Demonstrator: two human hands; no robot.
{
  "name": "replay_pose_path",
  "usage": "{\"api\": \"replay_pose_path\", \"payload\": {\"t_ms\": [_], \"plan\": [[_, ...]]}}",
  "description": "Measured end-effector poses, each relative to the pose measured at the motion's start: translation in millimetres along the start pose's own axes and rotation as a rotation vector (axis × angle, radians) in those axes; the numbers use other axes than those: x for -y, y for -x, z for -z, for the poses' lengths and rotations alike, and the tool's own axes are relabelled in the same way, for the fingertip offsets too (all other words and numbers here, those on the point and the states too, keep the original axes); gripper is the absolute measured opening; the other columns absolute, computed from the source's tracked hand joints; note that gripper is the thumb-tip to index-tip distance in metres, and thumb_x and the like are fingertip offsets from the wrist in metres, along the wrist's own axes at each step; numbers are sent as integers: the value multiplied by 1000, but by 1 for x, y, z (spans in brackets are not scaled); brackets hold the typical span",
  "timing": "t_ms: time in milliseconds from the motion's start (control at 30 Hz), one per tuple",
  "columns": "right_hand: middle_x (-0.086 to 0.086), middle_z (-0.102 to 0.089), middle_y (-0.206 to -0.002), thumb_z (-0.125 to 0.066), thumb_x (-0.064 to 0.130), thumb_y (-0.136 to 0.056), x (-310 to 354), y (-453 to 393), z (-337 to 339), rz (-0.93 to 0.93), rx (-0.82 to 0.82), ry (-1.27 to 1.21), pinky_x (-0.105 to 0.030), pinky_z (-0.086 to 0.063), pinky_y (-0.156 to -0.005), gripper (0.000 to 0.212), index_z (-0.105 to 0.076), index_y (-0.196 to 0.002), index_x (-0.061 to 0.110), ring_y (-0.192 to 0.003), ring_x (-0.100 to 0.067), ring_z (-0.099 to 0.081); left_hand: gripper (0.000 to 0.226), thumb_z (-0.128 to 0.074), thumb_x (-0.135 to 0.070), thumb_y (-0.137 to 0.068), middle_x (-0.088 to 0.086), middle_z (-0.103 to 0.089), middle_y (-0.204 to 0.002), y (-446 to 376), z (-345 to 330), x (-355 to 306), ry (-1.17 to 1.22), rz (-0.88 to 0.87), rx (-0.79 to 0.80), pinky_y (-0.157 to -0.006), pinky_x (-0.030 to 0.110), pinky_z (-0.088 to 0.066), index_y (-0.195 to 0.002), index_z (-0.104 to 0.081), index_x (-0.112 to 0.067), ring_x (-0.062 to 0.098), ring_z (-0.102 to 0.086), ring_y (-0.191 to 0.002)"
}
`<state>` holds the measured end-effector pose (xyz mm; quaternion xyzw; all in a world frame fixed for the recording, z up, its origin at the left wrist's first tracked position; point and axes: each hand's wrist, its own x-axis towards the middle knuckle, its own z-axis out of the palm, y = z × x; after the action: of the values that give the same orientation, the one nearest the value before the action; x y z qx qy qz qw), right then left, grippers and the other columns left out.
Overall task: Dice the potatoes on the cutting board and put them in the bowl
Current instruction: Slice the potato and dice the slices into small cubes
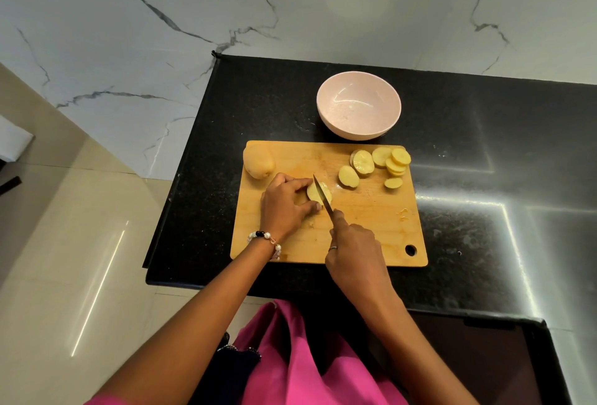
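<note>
Right now the right hand (353,248) is curled tight around the handle of a knife (323,195), forefinger stretched along the top of it, a ring showing on one finger. The blade points away from the person and sits across a half-cut potato (318,193), its edge down in the flesh. The left hand (284,204) grips that potato from the left side, fingers bent over the top and thumb tucked against the near side, holding it down on the cutting board (365,227). A beaded bracelet (265,239) circles the left wrist.

Further along the board, toward its far right corner, lie the potato slices (374,165): a few flat rounds side by side, a small leaning stack just beside them, and one smaller piece a little nearer. At the far left corner a whole potato (258,161) rests, its side hanging slightly over the board's edge. The near right corner of the board has a round hole.

Beyond the board, just past its far edge, stands a pale pink bowl (358,123) with no potato in it. Board and bowl both sit on a black speckled table (484,178), which meets a white marble wall (161,16) behind. The person wears pink cloth (290,356).
</note>
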<state>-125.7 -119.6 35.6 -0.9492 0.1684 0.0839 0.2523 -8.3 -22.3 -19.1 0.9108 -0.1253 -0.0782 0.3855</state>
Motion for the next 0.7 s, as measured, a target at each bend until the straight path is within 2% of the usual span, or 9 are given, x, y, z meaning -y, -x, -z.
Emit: {"api": "replay_pose_path", "payload": {"t_ms": [200, 367, 500, 700], "plan": [[-14, -53, -118, -35, 7, -93, 7, 1, -5, -19, 37, 78, -36, -42, -78, 62, -12, -151, 11, -103, -33, -54, 55, -83, -31, -64, -5, -55, -101, -2, 0, -1, 12, 34, -27, -74, 20, -40, -116, -65, -24, 7, -47, -84], [-20, -52, -115, -29, 3, -94, 19, -5, -11, -9, 30, 181, -34, -39, -74, 59, -8, -150, 4, -99, -36, -55, 53, -84, -29, -62, -10, -52, -95, -3, 0, -3, 21, 47, -32, -73, 16, -35, -113, -67, -23, 4, -47, -86], [-19, -52, -115, -30, 3, -94, 19, 1, -15, -2, 52, 188, -31, -35, -71, 61, -4, -149, 2, -97, -34, -56, 53, -84, -29, -61, -7, -54, -95, -3, -1, -4, 16, 56, -56, -75, 20, -40, -111, -68, -22, 7, -49, -86], [-14, -44, -124, -31, 8, -94, 7, 39, -14, -35, 163, 204, -33, -39, -71, 66, 5, -150, 8, -101, -32, -56, 55, -85, -29, -59, -7, -53, -95, -2, 0, -6, 30, 71, -58, -73, 17, -39, -110, -69, -22, 5, -45, -81]]}}
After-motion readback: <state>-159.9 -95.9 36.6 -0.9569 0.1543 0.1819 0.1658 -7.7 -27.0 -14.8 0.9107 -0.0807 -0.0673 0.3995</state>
